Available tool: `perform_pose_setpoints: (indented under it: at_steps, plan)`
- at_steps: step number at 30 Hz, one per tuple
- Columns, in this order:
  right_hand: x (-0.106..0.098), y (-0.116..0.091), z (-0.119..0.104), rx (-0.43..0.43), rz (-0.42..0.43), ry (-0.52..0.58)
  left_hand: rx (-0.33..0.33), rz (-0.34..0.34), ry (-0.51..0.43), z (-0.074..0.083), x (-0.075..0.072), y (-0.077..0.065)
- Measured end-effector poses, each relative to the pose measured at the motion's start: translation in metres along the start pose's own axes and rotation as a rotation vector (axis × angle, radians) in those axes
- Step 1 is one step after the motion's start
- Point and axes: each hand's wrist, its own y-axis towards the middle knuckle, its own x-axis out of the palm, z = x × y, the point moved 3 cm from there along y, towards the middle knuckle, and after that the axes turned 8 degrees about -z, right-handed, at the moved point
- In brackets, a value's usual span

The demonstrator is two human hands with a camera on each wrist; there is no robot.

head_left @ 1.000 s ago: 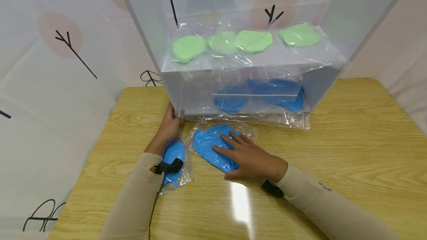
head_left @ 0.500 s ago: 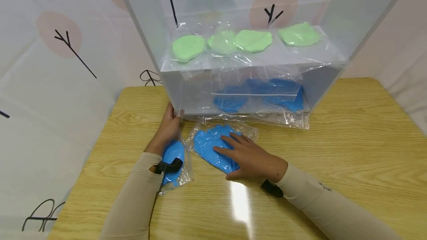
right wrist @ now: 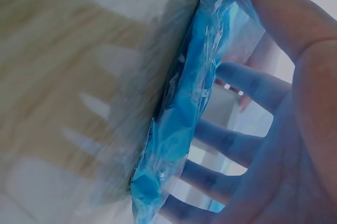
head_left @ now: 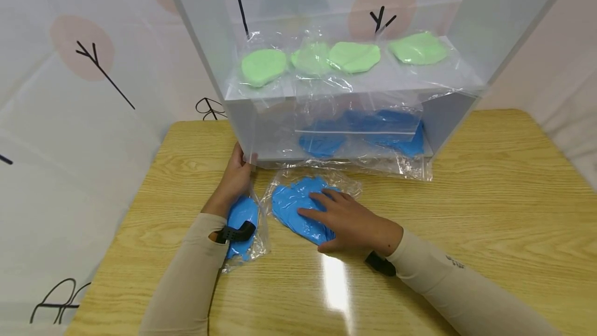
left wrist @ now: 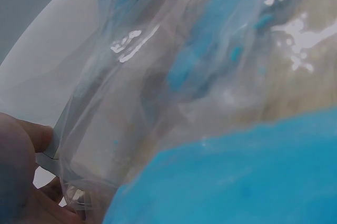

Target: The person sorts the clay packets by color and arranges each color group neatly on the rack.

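Observation:
My left hand [head_left: 235, 176] grips the lower left corner of a white two-tier shelf [head_left: 198, 40], its thumb and fingers around the edge in the left wrist view. Beside my left forearm lies a clear bag with a flat blue clay-like slab [head_left: 244, 212], partly covered by the wrist strap. My right hand [head_left: 349, 222], fingers spread, rests its fingertips on a second bagged blue slab [head_left: 291, 209] in front of the shelf. From the side, in the right wrist view, this blue slab [right wrist: 181, 113] is thick and wrapped in wrinkled plastic; the palm stays off it.
Several pale green bagged slabs [head_left: 355, 57] lie along the upper tier. Blue bagged slabs [head_left: 322, 144] lie on the lower tier, behind a clear bag hanging over the front. The wooden table [head_left: 503, 211] extends around the shelf, with a patterned cloth [head_left: 107, 134] behind it.
My right fingers have drawn slightly right and toward me over the blue slab, and the slab has shifted slightly the same way. My left hand has not moved.

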Motion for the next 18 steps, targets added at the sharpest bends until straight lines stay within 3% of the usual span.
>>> perform_pose_setpoints:
  at_steps: [18]
  plan:
    - [-0.0064,-0.0009,-0.0045,-0.017,0.038,-0.068,-0.003,0.003,0.003,0.0008,-0.0003,0.0002]
